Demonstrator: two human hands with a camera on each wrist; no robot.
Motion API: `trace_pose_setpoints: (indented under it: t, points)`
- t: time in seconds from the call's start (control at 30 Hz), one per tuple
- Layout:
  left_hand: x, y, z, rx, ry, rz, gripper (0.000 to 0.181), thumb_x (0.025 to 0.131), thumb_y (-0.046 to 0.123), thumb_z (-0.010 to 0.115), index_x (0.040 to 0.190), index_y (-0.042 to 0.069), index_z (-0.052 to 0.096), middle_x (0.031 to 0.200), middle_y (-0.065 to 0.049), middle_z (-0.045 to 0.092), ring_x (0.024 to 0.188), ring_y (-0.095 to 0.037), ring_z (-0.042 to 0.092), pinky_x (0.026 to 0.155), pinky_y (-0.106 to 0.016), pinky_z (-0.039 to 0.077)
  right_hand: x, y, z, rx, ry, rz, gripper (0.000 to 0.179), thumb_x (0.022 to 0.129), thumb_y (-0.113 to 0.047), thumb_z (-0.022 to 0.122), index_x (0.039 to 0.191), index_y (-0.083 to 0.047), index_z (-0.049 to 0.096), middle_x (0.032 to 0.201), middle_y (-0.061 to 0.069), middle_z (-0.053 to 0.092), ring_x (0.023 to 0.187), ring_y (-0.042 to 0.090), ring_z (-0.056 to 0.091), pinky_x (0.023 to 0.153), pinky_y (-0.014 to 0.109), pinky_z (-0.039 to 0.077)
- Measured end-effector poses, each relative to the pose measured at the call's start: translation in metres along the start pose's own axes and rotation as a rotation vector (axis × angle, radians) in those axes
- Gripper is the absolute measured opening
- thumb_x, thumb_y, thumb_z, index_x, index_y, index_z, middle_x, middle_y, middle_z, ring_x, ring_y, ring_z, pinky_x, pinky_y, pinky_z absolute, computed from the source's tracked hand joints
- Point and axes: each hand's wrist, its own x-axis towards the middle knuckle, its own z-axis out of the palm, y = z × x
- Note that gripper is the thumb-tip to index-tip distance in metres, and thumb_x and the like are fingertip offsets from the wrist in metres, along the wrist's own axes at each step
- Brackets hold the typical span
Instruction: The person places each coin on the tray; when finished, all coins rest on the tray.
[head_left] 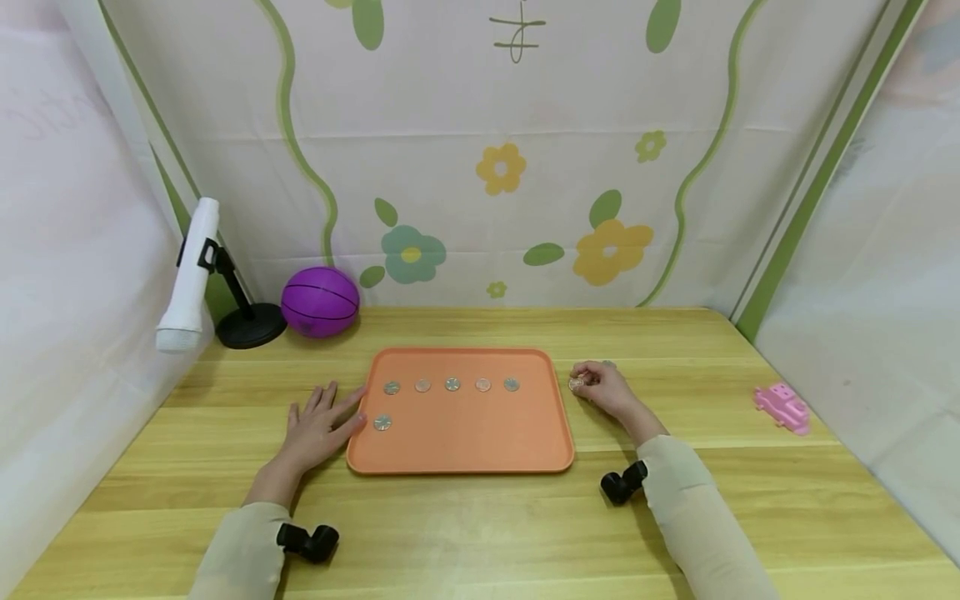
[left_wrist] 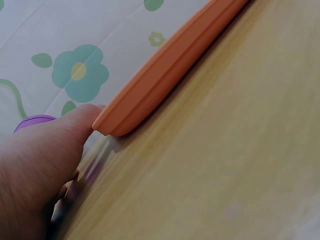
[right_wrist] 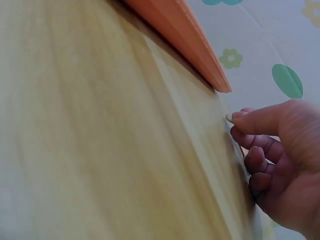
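Note:
An orange tray (head_left: 457,442) lies on the table with a row of several coins (head_left: 452,384) across its far half. A single coin (head_left: 382,422) sits below the row's left end. My left hand (head_left: 315,429) rests beside the tray with fingers spread, its thumb and index finger touching the left rim. Just off the tray's right edge, my right hand (head_left: 603,387) pinches a coin (head_left: 576,383) between thumb and fingertips, close over the table. Another coin (head_left: 609,364) shows partly behind that hand. In the right wrist view only the edge of the pinched coin (right_wrist: 229,118) is visible.
A purple ball (head_left: 320,302) and a white microphone (head_left: 191,275) on a black stand (head_left: 251,325) occupy the back left. A pink toy (head_left: 782,408) lies near the table's right edge. Patterned cloth (head_left: 450,100) hangs behind the wooden table (head_left: 465,533).

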Motion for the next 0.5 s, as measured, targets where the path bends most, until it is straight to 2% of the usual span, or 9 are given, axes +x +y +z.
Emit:
trace_pose_setpoints:
  t: [0.17, 0.27, 0.37, 0.5]
  points:
    - [0.000, 0.000, 0.001, -0.003, -0.003, -0.001, 0.055, 0.086, 0.047, 0.043, 0.135, 0.022, 0.035, 0.137, -0.026, 0.013, 0.124, -0.043, 0.003, 0.087, -0.062, -0.007, -0.003, -0.006, -0.003, 0.113, -0.005, 0.078, 0.027, 0.079, -0.002, 0.060, 0.103, 0.010, 0.055, 0.079, 0.011, 0.054, 0.062, 0.015, 0.048, 0.052, 0.025, 0.041]
    - [0.000, -0.001, 0.001, 0.000, -0.002, -0.002, 0.055, 0.086, 0.047, 0.043, 0.135, 0.022, 0.035, 0.137, -0.026, 0.013, 0.124, -0.043, 0.003, 0.087, -0.062, -0.006, -0.003, -0.011, -0.005, 0.164, -0.013, 0.114, 0.030, 0.080, -0.006, 0.061, 0.106, 0.007, 0.055, 0.082, 0.009, 0.055, 0.067, 0.014, 0.050, 0.057, 0.027, 0.042]
    - [0.000, 0.000, 0.000, 0.001, 0.001, -0.001, 0.055, 0.086, 0.046, 0.043, 0.134, 0.021, 0.035, 0.137, -0.026, 0.013, 0.124, -0.043, 0.003, 0.087, -0.062, -0.006, -0.001, -0.017, -0.006, 0.195, -0.017, 0.115, 0.032, 0.079, -0.007, 0.062, 0.108, 0.006, 0.054, 0.084, 0.007, 0.055, 0.074, 0.014, 0.051, 0.064, 0.029, 0.044]
    - [0.000, 0.001, -0.001, 0.000, 0.000, 0.000, 0.055, 0.086, 0.046, 0.043, 0.134, 0.020, 0.035, 0.137, -0.026, 0.013, 0.124, -0.043, 0.003, 0.088, -0.062, -0.006, 0.002, -0.028, -0.006, 0.242, -0.025, 0.133, 0.036, 0.080, -0.011, 0.062, 0.111, 0.004, 0.054, 0.087, 0.006, 0.054, 0.076, 0.012, 0.050, 0.064, 0.029, 0.042]
